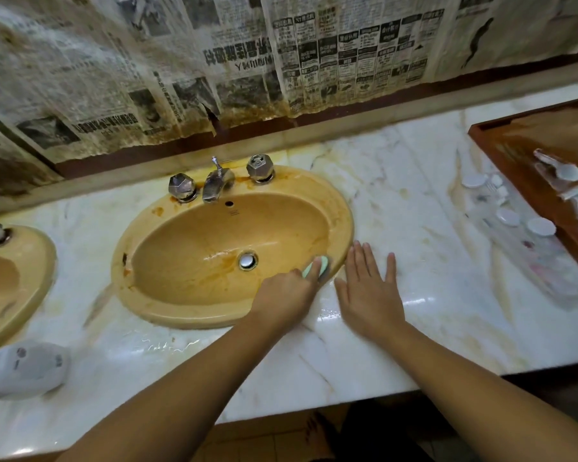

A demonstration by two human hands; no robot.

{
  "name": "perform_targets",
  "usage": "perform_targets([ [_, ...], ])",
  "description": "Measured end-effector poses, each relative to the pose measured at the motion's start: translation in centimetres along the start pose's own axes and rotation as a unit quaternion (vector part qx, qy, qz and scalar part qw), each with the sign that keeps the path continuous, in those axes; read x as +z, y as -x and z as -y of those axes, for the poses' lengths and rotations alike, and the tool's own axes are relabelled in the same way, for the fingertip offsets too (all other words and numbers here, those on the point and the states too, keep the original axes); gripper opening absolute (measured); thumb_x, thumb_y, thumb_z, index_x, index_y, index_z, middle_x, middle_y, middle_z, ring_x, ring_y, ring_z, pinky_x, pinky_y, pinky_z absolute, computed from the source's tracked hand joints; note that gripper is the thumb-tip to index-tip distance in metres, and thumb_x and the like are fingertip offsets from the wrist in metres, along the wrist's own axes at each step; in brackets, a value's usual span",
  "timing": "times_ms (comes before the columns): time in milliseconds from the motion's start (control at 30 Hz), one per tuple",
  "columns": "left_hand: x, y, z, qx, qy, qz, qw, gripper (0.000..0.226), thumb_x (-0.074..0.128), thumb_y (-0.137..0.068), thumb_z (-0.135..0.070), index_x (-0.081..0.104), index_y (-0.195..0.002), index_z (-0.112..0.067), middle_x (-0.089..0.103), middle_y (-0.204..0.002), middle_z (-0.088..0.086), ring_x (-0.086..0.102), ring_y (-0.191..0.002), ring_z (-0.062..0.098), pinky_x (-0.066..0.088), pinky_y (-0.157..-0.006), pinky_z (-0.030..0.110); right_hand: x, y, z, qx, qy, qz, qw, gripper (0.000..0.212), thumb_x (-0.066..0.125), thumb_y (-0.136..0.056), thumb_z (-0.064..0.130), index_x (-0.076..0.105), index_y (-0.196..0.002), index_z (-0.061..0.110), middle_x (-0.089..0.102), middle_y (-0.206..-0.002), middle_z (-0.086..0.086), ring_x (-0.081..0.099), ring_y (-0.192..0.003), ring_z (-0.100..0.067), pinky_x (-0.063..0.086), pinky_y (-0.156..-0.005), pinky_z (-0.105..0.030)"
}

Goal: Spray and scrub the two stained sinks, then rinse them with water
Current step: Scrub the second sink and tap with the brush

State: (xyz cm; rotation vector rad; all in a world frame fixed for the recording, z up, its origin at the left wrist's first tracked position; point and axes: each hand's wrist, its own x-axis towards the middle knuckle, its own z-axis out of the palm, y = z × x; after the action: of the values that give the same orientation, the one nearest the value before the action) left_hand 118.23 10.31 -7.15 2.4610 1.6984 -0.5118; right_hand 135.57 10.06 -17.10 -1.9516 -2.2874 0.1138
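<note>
A yellow oval sink [187,228] with brown stains sits in the marble counter, its drain [247,261] near the front right. My left hand [286,295] grips a green scrub sponge [317,266] and presses it on the sink's front right rim. My right hand [369,288] lies flat on the wet counter just right of the sink, fingers spread. A second stained yellow sink [17,278] shows partly at the left edge. A white spray bottle [22,368] lies on its side on the counter at the front left.
A metal faucet [216,185] with two faceted knobs [182,187] [260,167] stands behind the sink. A brown wooden tray [514,168] with small white items sits at the right. Stained newspaper [214,61] covers the wall. The counter's front edge [314,408] runs below my arms.
</note>
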Motion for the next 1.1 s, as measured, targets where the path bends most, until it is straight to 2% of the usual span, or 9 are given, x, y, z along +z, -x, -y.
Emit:
perform_targets([
  [167,-1.1,-2.7,-1.7,0.009,0.009,-0.046,0.999,0.065,0.043,-0.106,-0.019,0.011,-0.162,-0.019,0.065,-0.111,0.017,0.065,-0.092,0.039,0.037,-0.063,0.039,0.2,0.6,0.8,0.01,0.017,0.02,1.0,0.072,0.015,-0.106,0.048,0.021,-0.161,0.0,0.018,-0.17,-0.014,0.008,-0.159,-0.023,-0.001,-0.125,-0.062],
  [333,0.4,2.0,-2.0,0.052,-0.012,-0.02,0.998,0.068,0.045,-0.105,-0.015,0.01,-0.163,-0.019,0.063,-0.118,0.017,0.066,-0.096,0.04,0.037,-0.063,0.038,0.0,1.5,0.8,0.0,0.022,0.025,0.999,0.071,0.016,-0.104,0.045,0.026,-0.16,0.003,0.021,-0.169,-0.013,0.012,-0.158,-0.025,0.006,-0.124,-0.062],
  [567,-0.1,0.3,-3.4,-0.004,0.02,-0.057,0.998,0.07,0.049,-0.104,-0.018,0.012,-0.163,-0.017,0.067,-0.116,0.014,0.068,-0.097,0.036,0.039,-0.065,0.037,0.1,4.3,0.7,-0.019,-0.012,0.014,1.0,0.068,0.016,-0.107,0.048,0.013,-0.163,0.011,0.016,-0.171,-0.004,0.008,-0.159,-0.017,-0.001,-0.127,-0.049],
  [667,0.1,1.4,-3.2,0.011,0.011,-0.038,0.999,0.071,0.05,-0.103,-0.014,0.012,-0.162,-0.015,0.067,-0.12,0.014,0.069,-0.097,0.035,0.04,-0.064,0.036,0.0,4.9,0.0,-0.024,-0.013,0.032,0.999,0.069,0.015,-0.107,0.05,0.009,-0.164,0.012,0.011,-0.171,-0.002,0.002,-0.159,-0.015,-0.005,-0.127,-0.046],
  [733,1.1,2.5,-2.8,0.011,0.009,-0.046,0.999,0.069,0.049,-0.103,-0.013,0.012,-0.162,-0.018,0.067,-0.114,0.014,0.068,-0.093,0.036,0.039,-0.061,0.036,-0.1,5.0,-0.1,-0.024,-0.012,0.035,0.999,0.069,0.013,-0.107,0.05,0.008,-0.164,0.011,0.009,-0.172,-0.003,0.001,-0.159,-0.016,-0.007,-0.127,-0.046],
  [833,1.3,1.4,-2.0,-0.036,0.052,-0.079,0.995,0.059,0.043,-0.107,-0.024,0.016,-0.16,-0.02,0.066,-0.102,0.014,0.066,-0.085,0.037,0.036,-0.059,0.037,-0.5,4.9,0.3,-0.016,-0.023,0.053,0.998,0.069,0.011,-0.106,0.049,0.006,-0.164,0.011,0.006,-0.172,-0.002,-0.003,-0.159,-0.016,-0.011,-0.126,-0.045],
  [933,0.8,0.0,-1.9,-0.065,0.101,-0.082,0.989,0.057,0.037,-0.11,-0.034,0.017,-0.16,-0.02,0.067,-0.104,0.015,0.065,-0.09,0.038,0.037,-0.061,0.039,-1.5,4.5,0.6,0.01,-0.088,0.076,0.993,0.067,0.011,-0.106,0.046,0.01,-0.165,0.014,0.004,-0.173,0.001,-0.007,-0.159,-0.014,-0.015,-0.126,-0.042],
  [1000,1.2,0.4,-2.0,-0.047,0.142,-0.074,0.986,0.057,0.035,-0.11,-0.036,0.016,-0.161,-0.023,0.065,-0.102,0.016,0.064,-0.089,0.037,0.039,-0.061,0.039,-3.3,4.0,1.1,0.034,-0.194,0.076,0.978,0.057,0.022,-0.11,0.039,0.023,-0.163,0.019,0.021,-0.17,0.004,0.007,-0.158,-0.013,-0.008,-0.127,-0.039],
  [1100,2.4,1.8,-2.2,-0.051,0.246,-0.09,0.964,0.059,0.036,-0.109,-0.035,0.014,-0.163,-0.031,0.063,-0.097,0.015,0.062,-0.089,0.036,0.049,-0.071,0.042,-5.8,4.1,2.8,0.055,-0.373,0.037,0.925,0.046,0.041,-0.109,0.026,0.044,-0.154,0.028,0.054,-0.144,0.014,0.047,-0.135,-0.006,0.029,-0.115,-0.021],
])
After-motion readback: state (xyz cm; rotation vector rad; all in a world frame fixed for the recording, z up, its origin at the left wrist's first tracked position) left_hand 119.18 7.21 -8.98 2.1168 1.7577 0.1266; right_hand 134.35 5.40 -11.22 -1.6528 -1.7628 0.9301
